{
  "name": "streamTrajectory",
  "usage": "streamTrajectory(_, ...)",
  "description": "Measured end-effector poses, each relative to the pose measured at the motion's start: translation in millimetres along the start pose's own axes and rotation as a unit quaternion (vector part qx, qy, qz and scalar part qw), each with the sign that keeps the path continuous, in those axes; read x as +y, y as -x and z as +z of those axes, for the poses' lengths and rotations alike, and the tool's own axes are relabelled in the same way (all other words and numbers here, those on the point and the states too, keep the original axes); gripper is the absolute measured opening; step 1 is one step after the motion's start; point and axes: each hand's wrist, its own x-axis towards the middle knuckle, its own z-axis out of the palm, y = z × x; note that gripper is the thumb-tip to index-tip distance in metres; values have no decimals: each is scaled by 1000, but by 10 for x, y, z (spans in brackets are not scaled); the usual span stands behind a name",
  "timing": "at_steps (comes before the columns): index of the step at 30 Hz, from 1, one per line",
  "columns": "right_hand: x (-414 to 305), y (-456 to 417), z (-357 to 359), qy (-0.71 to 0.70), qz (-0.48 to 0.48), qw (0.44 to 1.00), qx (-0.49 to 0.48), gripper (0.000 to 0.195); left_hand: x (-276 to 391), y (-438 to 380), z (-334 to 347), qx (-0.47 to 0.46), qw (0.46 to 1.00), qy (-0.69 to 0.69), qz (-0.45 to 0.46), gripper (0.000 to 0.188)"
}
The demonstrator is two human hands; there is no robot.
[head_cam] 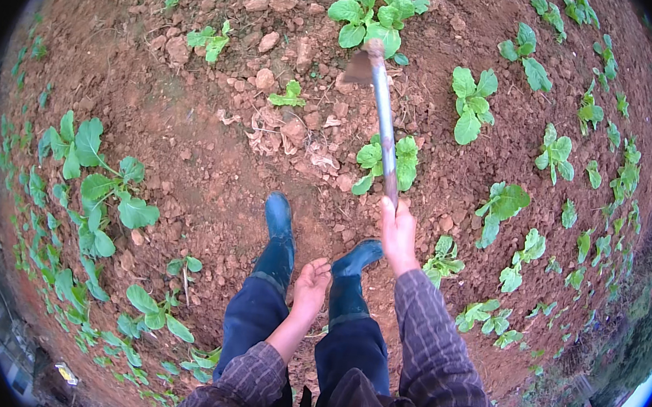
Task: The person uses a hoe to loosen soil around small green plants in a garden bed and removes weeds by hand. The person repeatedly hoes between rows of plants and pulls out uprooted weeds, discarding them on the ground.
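Note:
My right hand [399,233] grips the lower end of a hoe handle [384,117]. At the handle's far end is the rust-brown hoe blade [359,69], just in front of a large leafy green plant [375,15]. The handle passes above a smaller leafy plant [406,163] growing in the reddish soil. My left hand [313,282] hangs between my legs, palm partly up and fingers loosely curled, with nothing in it. Whether the blade touches the ground cannot be made out.
Blue-green rubber boots [280,216] stand on bare soil [190,130]. Dry withered leaves [274,132] and clods lie ahead of them. Broad-leaved seedlings [107,186] crowd the left, and rows of leafy plants [472,105] run along the right. A small leafy plant [444,260] grows beside my right sleeve.

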Motion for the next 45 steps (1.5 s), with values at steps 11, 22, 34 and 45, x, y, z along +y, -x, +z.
streamTrajectory(11, 90, 280, 353, 202, 3, 978, -60, 34, 220, -18, -152, -11, 995, 26, -91, 32)
streamTrajectory(22, -1602, -524, 485, 146, -296, 943, -41, 33, 339, -65, -186, 13, 984, 142, -107, 34)
streamTrajectory(34, -813, -931, -217, 409, -133, 902, -40, 45, 274, -93, -251, 2, 989, 110, -97, 32)
streamTrajectory(45, -1350, -748, 51, 235, -316, 919, -9, 35, 227, -91, -272, 3, 982, 163, -100, 30)
